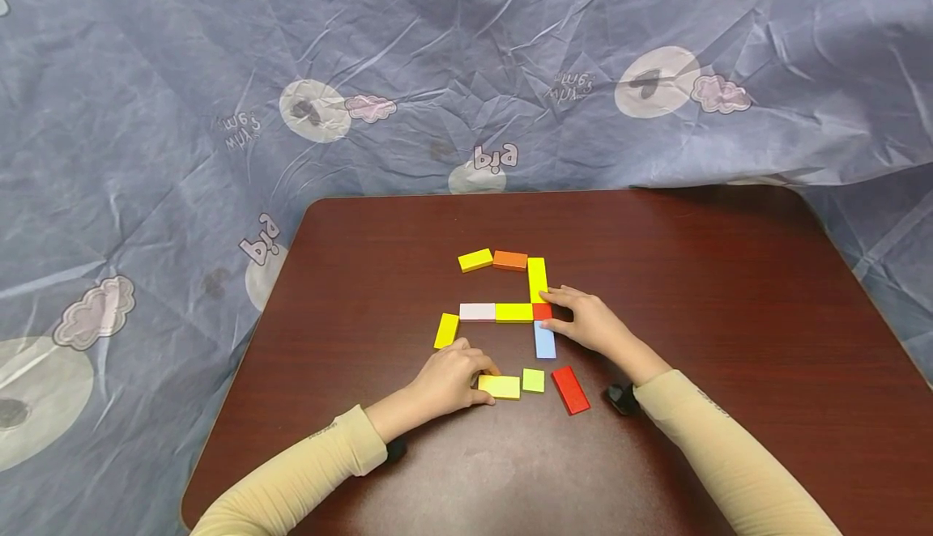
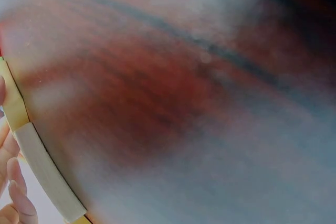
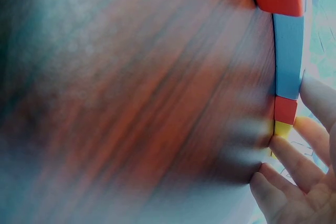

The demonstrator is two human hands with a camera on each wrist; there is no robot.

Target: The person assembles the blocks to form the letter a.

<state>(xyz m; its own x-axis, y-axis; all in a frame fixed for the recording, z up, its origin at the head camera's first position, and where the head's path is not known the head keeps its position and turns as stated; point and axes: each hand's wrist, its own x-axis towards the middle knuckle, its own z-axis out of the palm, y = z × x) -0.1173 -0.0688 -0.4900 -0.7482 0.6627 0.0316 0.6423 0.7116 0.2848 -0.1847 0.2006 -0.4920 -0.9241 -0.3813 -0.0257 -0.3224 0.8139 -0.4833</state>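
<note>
My left hand [image 1: 450, 378] is at the near side of the block arrangement. Its thumb and a finger pinch the left end of a pale yellow block [image 1: 503, 388]. Just right of that block lies a light green square block [image 1: 534, 380]. My right hand [image 1: 586, 321] reaches in from the right. Its fingers touch the lower end of an upright-lying yellow block [image 1: 537, 275], and its thumb is by a small red block [image 1: 542, 311] and the top of a blue block [image 1: 544, 342]. In the right wrist view the fingertips [image 3: 286, 150] are beside this column.
A yellow block [image 1: 514, 313] and a white block [image 1: 477, 312] continue the middle row, with a slanted yellow block [image 1: 447, 330] to its left. An orange block [image 1: 510, 261] and another yellow block [image 1: 475, 260] lie farther back. A red block [image 1: 571, 390] lies tilted on the brown table [image 1: 700, 277].
</note>
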